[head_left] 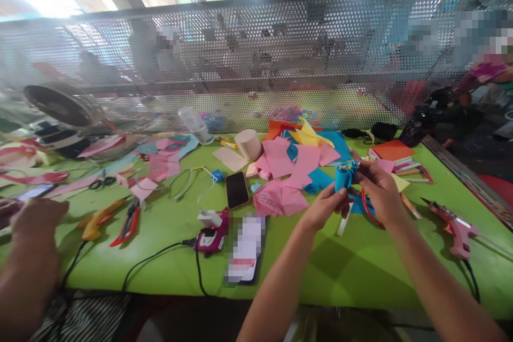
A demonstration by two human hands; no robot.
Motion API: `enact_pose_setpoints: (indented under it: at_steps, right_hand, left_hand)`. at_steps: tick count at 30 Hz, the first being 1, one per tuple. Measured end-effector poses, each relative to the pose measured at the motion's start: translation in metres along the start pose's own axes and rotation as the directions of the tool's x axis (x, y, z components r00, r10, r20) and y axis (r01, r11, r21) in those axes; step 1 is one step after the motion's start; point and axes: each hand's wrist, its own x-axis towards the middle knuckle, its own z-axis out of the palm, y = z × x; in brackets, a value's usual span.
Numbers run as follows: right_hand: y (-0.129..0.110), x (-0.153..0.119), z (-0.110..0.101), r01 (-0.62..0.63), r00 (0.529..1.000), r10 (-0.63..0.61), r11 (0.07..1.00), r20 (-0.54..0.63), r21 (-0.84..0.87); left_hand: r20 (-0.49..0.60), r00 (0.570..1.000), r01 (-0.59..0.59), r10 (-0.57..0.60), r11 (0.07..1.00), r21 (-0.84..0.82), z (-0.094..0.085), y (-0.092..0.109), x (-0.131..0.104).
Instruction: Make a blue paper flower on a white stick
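Above the right half of the green table (280,267), both my hands are at a small blue rolled bundle (342,178), paper or cloth, with bits of yellow at its top. My left hand (327,206) grips its lower end between thumb and fingers. From the other side my right hand (379,187) pinches its upper edge, the fingertips partly hidden behind it. Just below my right hand lies a tool with a red curved handle (369,208), mostly covered by the hand. Blue sheets (320,180) and pink sheets (280,197) lie close by.
A pink glue gun (457,230) rests at right, a yellow one (100,219) at left beside red-handled cutters (127,224). Two phones (237,191), a purple power strip (212,235) with cords, and a white roll (247,144) lie mid-table. A co-worker's arm (32,256) reaches in from left.
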Motion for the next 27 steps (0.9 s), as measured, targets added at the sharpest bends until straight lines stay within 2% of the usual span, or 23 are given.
enact_pose_setpoints:
  at_steps: [6,10,12,14,16,19,22,24,25,27]
  right_hand:
    - [0.005,-0.002,0.0,-0.039,0.999,0.038,0.998,0.018,0.049]
    - [0.004,-0.005,0.003,-0.09,0.992,0.078,0.988,0.097,0.124]
    - [0.003,-0.008,0.006,-0.179,0.972,0.15,0.972,0.183,0.155]
    - [0.001,-0.011,0.008,-0.309,0.925,0.257,0.938,0.279,0.16]
    - [-0.001,-0.013,0.011,-0.387,0.891,0.322,0.908,0.321,0.163]
    - [-0.002,-0.012,0.015,-0.377,0.906,0.324,0.91,0.272,0.17]
    - [0.001,-0.01,0.018,-0.313,0.94,0.281,0.936,0.192,0.162]
    - [0.003,-0.01,0.019,-0.303,0.946,0.278,0.941,0.166,0.148]
    - [0.005,-0.011,0.019,-0.31,0.944,0.287,0.94,0.163,0.141]
    - [0.007,-0.012,0.018,-0.309,0.945,0.288,0.942,0.156,0.133]
  left_hand:
    - [0.035,0.997,0.066,-0.063,0.992,-0.104,0.001,0.004,-0.003]
    - [0.044,0.993,0.119,-0.114,0.985,-0.128,0.002,0.009,-0.005]
    - [0.069,0.99,0.135,-0.126,0.98,-0.149,0.002,0.01,-0.006]
    - [0.089,0.985,0.159,-0.146,0.974,-0.161,0.001,0.01,-0.007]
    - [0.087,0.981,0.187,-0.174,0.969,-0.164,0.0,0.009,-0.008]
    - [0.085,0.979,0.2,-0.187,0.964,-0.173,0.0,0.01,-0.007]
    - [0.148,0.98,0.162,-0.136,0.97,-0.183,0.002,0.01,-0.005]
    - [0.158,0.982,0.133,-0.107,0.977,-0.164,0.003,0.008,-0.003]
    - [0.127,0.988,0.11,-0.091,0.983,-0.15,0.004,0.006,-0.002]
    - [-0.001,0.999,0.041,-0.041,0.995,-0.093,0.004,0.001,0.0]
